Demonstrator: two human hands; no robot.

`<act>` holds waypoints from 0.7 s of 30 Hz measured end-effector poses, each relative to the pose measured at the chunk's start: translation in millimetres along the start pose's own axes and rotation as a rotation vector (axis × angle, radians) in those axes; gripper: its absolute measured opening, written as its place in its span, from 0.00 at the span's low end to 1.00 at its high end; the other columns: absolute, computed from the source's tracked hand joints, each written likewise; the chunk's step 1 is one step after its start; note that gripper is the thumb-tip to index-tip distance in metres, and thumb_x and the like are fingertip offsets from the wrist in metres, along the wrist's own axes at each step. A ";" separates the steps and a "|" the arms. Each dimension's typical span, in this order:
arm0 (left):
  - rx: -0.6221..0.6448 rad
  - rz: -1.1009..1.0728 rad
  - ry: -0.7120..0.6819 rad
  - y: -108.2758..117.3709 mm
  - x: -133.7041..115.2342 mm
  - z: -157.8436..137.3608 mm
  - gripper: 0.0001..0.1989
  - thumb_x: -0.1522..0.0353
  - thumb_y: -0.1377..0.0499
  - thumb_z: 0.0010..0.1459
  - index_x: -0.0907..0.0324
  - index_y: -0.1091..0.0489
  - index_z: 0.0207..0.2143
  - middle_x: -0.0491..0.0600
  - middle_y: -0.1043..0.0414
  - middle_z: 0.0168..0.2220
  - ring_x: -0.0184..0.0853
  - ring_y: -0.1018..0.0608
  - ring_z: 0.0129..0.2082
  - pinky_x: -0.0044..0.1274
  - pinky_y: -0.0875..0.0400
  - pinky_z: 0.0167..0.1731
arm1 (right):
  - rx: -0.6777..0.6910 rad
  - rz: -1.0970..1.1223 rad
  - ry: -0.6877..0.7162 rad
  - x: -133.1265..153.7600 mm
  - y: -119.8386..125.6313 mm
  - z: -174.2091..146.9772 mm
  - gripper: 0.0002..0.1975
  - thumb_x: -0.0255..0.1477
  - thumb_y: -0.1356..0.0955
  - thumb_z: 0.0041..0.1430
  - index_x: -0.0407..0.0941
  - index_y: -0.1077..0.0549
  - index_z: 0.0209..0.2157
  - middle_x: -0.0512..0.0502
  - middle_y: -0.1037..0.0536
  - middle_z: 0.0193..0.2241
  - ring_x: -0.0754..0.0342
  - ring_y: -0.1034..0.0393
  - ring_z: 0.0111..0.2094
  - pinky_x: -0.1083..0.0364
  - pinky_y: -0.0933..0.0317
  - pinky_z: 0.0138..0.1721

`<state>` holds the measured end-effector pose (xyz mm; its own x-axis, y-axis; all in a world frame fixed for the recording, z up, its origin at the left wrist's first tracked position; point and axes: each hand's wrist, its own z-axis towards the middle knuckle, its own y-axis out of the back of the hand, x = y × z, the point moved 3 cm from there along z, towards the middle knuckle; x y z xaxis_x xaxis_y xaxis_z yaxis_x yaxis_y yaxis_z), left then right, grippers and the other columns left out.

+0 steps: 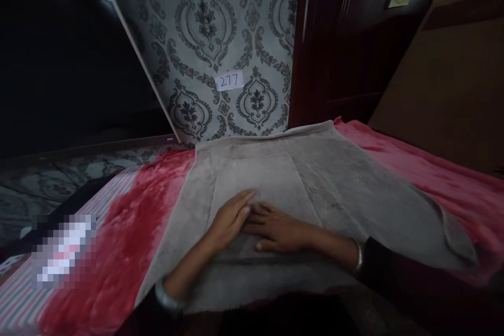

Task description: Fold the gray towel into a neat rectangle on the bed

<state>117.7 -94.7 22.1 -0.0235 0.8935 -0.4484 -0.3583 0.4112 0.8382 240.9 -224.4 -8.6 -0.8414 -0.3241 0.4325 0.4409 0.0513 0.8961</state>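
Note:
A large grey towel-like cloth [338,184] is spread over a red and pink plush blanket [134,220]. A lighter grey rectangle [260,173] shows in its middle; whether this is a separate folded piece or part of the same cloth, I cannot tell. My left hand [230,218] lies on the rectangle with its fingers stretched forward. Beside it, my right hand [279,228] rests palm down, fingers spread and pointing left. The fingertips of both hands meet or overlap slightly. Neither hand grips anything. The cloth's right corner is curled up a little.
Behind the cloth stands a patterned wall [205,21] with a paper label [229,81] reading 277. A large dark screen-like panel [71,63] is at left, a dark red wooden panel [331,37] and brown board [452,84] at right. Striped fabric [29,296] lies at left.

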 end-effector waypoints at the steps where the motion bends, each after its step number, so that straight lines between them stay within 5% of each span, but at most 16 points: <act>1: 0.080 0.014 -0.039 1.1 4.9 23.4 0.26 0.60 0.58 0.72 0.52 0.41 0.69 0.47 0.40 0.69 0.36 0.37 0.69 0.34 0.42 0.68 | 0.000 0.017 0.015 6.4 -2.6 -3.7 0.33 0.45 0.35 0.70 0.55 0.46 0.71 0.44 0.48 0.72 0.42 0.64 0.73 0.35 0.70 0.70; 5: 0.356 0.159 -0.027 -18.2 32.4 108.4 0.27 0.59 0.56 0.71 0.50 0.46 0.71 0.49 0.50 0.73 0.38 0.47 0.73 0.40 0.52 0.70 | 0.000 0.051 0.010 14.1 -4.2 -8.6 0.31 0.45 0.36 0.71 0.56 0.46 0.71 0.46 0.50 0.72 0.44 0.65 0.73 0.37 0.70 0.71; 8: 0.419 0.297 0.032 -37.5 53.3 146.0 0.29 0.57 0.54 0.71 0.50 0.47 0.71 0.51 0.56 0.74 0.44 0.52 0.74 0.49 0.58 0.69 | -0.016 0.063 0.003 12.9 -2.5 -9.2 0.30 0.44 0.36 0.72 0.57 0.45 0.71 0.48 0.50 0.72 0.46 0.67 0.73 0.38 0.72 0.71; 15: 0.388 0.318 0.031 -47.5 76.1 159.8 0.29 0.53 0.55 0.70 0.45 0.48 0.71 0.49 0.57 0.74 0.45 0.54 0.74 0.50 0.60 0.68 | -0.011 0.160 0.046 23.8 -3.5 -15.4 0.28 0.39 0.36 0.72 0.58 0.43 0.70 0.50 0.46 0.71 0.48 0.67 0.73 0.38 0.72 0.71; 18: 0.383 0.327 0.022 -42.6 73.9 158.7 0.28 0.54 0.55 0.70 0.45 0.45 0.70 0.48 0.55 0.74 0.46 0.52 0.74 0.51 0.59 0.68 | 0.009 0.252 0.099 22.4 7.4 -25.4 0.25 0.39 0.38 0.74 0.57 0.40 0.69 0.51 0.39 0.68 0.50 0.57 0.72 0.42 0.65 0.72; 21: 0.386 0.304 -0.064 -40.8 63.1 168.6 0.28 0.54 0.55 0.70 0.46 0.44 0.70 0.49 0.51 0.73 0.45 0.50 0.73 0.50 0.60 0.69 | -0.178 0.278 0.005 -5.4 36.4 -39.1 0.24 0.41 0.39 0.74 0.52 0.36 0.67 0.47 0.33 0.66 0.50 0.47 0.69 0.46 0.54 0.70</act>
<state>288.2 -24.7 11.9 -0.0114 0.9878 -0.1554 0.0277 0.1557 0.9874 273.6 -257.7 17.8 -0.6795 -0.3258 0.6573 0.7018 -0.0275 0.7118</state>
